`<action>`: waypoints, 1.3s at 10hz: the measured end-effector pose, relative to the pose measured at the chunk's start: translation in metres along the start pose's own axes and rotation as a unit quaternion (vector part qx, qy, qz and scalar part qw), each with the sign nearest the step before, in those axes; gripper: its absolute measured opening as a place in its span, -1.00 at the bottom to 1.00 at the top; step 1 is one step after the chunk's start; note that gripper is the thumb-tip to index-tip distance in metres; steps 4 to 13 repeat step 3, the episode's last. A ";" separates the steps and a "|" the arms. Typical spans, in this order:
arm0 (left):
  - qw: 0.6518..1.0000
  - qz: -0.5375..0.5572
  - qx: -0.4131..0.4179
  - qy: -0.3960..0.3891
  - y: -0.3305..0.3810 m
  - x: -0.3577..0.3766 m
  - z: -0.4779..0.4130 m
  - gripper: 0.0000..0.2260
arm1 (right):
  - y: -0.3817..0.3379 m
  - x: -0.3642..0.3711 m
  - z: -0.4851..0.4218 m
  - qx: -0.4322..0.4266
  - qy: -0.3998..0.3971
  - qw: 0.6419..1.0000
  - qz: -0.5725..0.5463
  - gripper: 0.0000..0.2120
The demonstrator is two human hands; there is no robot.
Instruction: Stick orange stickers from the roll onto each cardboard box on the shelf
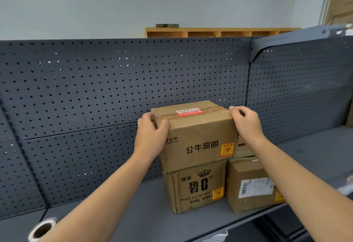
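Both hands are up on the top box (198,136), a squarish brown cardboard carton with softened, dented corners and shiny tape across its lid. The left hand (150,133) wraps the upper left corner, fingers curled over the edge. The right hand (246,125) grips the upper right corner the same way, fingers bent over the lid's rim.

That carton sits stacked on the lower box (194,186), another matte cardboard cube with black print and a crown logo on its front. Just beside it on the right stands the smaller box (250,186), turned at an angle and bearing a white shipping label (256,186) with a barcode.

Each front face carries a small rectangular sticker low on its right side: the top sticker (227,149), the middle sticker (217,193) and the right sticker (279,197), the last one half cut off by the box's corner. A red-and-white label (188,112) lies flat on the top box's lid.

The sticker roll (43,229) lies on its side well to the left on the smooth grey metal shelf (133,213), its hollow cardboard core facing us. Behind everything rises the dark perforated back panel (95,89), dotted with even rows of small round holes. Beyond it, a pale wooden cubby unit (219,32) shows against the wall.
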State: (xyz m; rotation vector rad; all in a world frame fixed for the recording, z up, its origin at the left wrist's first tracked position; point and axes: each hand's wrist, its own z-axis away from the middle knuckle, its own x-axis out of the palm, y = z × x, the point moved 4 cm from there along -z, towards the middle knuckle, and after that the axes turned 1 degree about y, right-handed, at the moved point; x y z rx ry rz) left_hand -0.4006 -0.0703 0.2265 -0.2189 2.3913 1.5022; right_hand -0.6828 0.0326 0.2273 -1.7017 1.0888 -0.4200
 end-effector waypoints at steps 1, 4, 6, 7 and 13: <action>0.993 -0.084 0.074 0.028 0.009 -0.008 0.002 -0.61 | -0.028 -0.008 0.006 -0.120 0.029 0.992 0.031 -0.87; 0.957 -0.167 0.226 0.076 0.034 -0.021 0.025 -0.77 | -0.064 -0.007 0.035 -0.259 -0.080 0.955 0.117 -0.75; 0.957 -0.167 0.226 0.076 0.034 -0.021 0.025 -0.77 | -0.064 -0.007 0.035 -0.259 -0.080 0.955 0.117 -0.75; 0.957 -0.167 0.226 0.076 0.034 -0.021 0.025 -0.77 | -0.064 -0.007 0.035 -0.259 -0.080 0.955 0.117 -0.75; 0.957 -0.167 0.226 0.076 0.034 -0.021 0.025 -0.77 | -0.064 -0.007 0.035 -0.259 -0.080 0.955 0.117 -0.75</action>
